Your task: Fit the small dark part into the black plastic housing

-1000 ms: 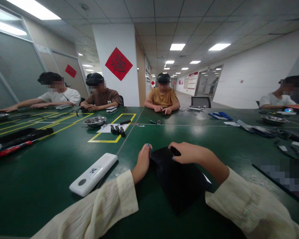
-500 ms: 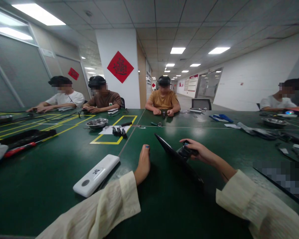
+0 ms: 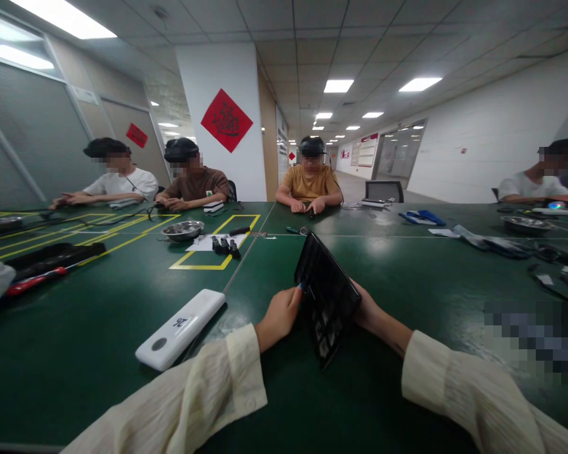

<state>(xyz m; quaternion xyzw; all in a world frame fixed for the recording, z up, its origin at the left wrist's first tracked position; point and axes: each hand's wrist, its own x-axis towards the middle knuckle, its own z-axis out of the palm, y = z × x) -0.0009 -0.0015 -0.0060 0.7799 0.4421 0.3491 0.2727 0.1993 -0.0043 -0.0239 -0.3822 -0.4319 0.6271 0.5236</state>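
A black tablet with a dark, glossy screen is held up tilted over the green table in front of me. My right hand supports it from behind at the right edge; most of those fingers are hidden by the tablet. At the left edge, my left hand is closed, its thumb tip resting at the border of the screen. A small blue patch shows at that thumb tip. To the left of my left hand lies a white oblong device marked 26.
Beyond the device are a metal bowl and small black parts inside a yellow tape outline. An open black case with a red-handled tool is at left. Cables and grey cloth lie right. Several people sit around the table.
The tablet has turned so its dark screen faces me more. My left hand has moved right to its edge, and my right hand has gone behind it.
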